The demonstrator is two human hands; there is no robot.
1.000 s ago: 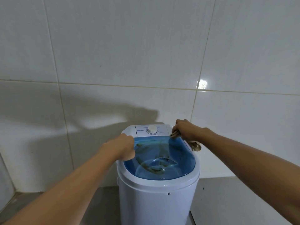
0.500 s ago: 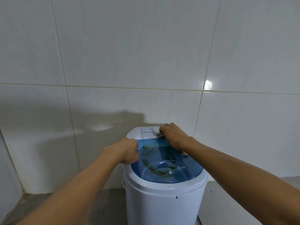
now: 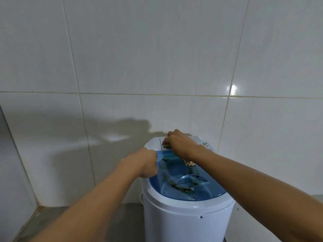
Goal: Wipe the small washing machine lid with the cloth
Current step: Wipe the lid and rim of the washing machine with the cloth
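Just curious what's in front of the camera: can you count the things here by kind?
Washing machines: 1
Blue lids: 1
Cloths: 1
Hands: 2, left hand, right hand
Total: 5

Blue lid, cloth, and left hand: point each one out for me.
blue lid (image 3: 192, 191), head view, on its bare front half.
cloth (image 3: 189, 162), head view, on the frayed end under the wrist.
left hand (image 3: 145, 163), head view, on its back.

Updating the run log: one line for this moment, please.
right hand pressing cloth on white control panel | left hand gripping lid edge | lid shut
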